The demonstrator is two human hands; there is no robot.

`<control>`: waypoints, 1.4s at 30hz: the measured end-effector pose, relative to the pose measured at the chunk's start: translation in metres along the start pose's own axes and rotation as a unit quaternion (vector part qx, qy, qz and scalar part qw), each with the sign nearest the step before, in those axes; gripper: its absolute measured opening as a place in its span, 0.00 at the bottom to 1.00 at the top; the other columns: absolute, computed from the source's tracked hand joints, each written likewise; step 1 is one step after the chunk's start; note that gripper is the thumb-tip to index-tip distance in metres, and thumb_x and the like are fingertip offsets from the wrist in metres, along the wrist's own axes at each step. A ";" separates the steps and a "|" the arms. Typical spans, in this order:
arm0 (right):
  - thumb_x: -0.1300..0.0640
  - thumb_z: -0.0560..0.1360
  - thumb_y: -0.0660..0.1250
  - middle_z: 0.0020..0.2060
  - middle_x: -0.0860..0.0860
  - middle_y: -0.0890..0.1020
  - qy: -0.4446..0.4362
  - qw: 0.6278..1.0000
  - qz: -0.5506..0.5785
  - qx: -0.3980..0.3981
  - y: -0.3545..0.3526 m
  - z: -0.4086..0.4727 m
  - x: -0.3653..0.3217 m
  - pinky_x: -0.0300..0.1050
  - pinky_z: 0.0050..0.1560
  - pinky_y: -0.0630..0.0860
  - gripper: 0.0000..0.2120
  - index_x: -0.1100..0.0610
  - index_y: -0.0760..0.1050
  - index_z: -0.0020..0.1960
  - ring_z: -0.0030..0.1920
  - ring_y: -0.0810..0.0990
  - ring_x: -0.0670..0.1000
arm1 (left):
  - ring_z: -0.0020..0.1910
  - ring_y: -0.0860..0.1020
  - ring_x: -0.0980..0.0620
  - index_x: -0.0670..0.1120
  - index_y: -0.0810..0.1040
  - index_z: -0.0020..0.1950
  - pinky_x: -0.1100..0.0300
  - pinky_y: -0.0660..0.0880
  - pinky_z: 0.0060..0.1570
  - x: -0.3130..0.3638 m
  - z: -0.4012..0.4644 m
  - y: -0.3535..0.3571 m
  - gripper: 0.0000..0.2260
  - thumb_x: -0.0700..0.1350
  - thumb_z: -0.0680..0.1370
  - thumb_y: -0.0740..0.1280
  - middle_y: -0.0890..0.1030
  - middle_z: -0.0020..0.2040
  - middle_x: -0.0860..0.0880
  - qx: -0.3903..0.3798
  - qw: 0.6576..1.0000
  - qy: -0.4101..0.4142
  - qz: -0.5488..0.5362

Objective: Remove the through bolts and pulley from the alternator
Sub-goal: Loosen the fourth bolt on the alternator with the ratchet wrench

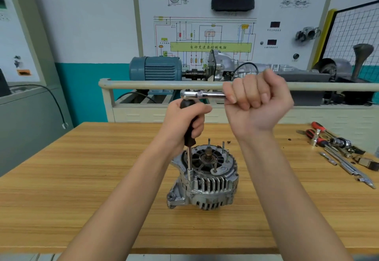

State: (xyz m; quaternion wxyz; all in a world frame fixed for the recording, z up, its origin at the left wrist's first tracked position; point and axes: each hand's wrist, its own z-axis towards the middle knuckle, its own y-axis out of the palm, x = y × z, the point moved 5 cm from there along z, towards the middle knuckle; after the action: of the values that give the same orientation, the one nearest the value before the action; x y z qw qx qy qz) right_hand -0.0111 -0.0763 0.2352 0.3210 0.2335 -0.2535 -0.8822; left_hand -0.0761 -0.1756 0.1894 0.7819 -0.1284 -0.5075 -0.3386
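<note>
The alternator (205, 176) is sitting at the centre of the frame on the wooden counter (82, 178), its open end facing up with several thin studs rising from it. The left hand (185, 121) is wrapping its fingers around the black handle of an extension driver (190, 137), whose steel shaft is standing nearly upright and whose socket is resting on the left rim of the alternator housing. Above it, the right hand (256, 100) is closing in a full fist around the handle of a chrome ratchet (196, 94), which is lying level and sitting on top of the black handle. At the right edge of the frame, a cluster of loose tools (338, 150) with red-handled pieces is lying on the counter, well apart from the alternator.
</note>
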 end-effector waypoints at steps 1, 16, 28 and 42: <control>0.60 0.73 0.54 0.14 0.46 0.59 0.041 0.996 0.068 0.031 -0.008 0.005 0.005 0.37 0.24 0.60 0.24 0.52 0.60 0.19 0.20 0.53 0.46 | 0.18 0.62 0.53 0.45 0.67 0.28 0.64 0.60 0.21 0.001 -0.001 0.001 0.16 0.36 0.73 0.67 0.65 0.21 0.50 -0.041 0.999 -0.002 -0.010; 0.64 0.73 0.54 0.17 0.46 0.62 -0.140 0.983 -0.117 -0.035 0.023 -0.026 0.002 0.41 0.27 0.60 0.23 0.51 0.59 0.21 0.19 0.59 0.46 | 0.17 0.54 0.55 0.48 0.60 0.27 0.69 0.53 0.21 -0.005 0.004 0.001 0.21 0.32 0.75 0.61 0.59 0.19 0.53 0.113 0.993 -0.019 0.024; 0.59 0.72 0.54 0.14 0.46 0.60 0.067 0.993 0.091 0.043 -0.010 0.009 0.012 0.37 0.25 0.59 0.23 0.53 0.60 0.18 0.20 0.51 0.47 | 0.17 0.60 0.55 0.45 0.64 0.29 0.68 0.57 0.19 0.001 -0.001 -0.002 0.16 0.34 0.73 0.66 0.63 0.20 0.52 -0.035 0.998 -0.010 -0.051; 0.63 0.74 0.54 0.16 0.47 0.59 -0.100 0.991 -0.087 -0.001 0.012 -0.016 0.001 0.42 0.26 0.55 0.24 0.51 0.60 0.20 0.19 0.56 0.46 | 0.18 0.56 0.55 0.48 0.61 0.29 0.68 0.54 0.20 -0.006 0.008 0.001 0.19 0.34 0.76 0.63 0.60 0.20 0.53 0.161 0.986 -0.014 0.047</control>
State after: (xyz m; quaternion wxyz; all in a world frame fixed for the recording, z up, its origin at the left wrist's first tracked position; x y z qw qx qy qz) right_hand 0.0028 -0.0897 0.2301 0.2159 0.1650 -0.2617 -0.9261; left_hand -0.0826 -0.1679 0.1885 0.8000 -0.0293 -0.5598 -0.2138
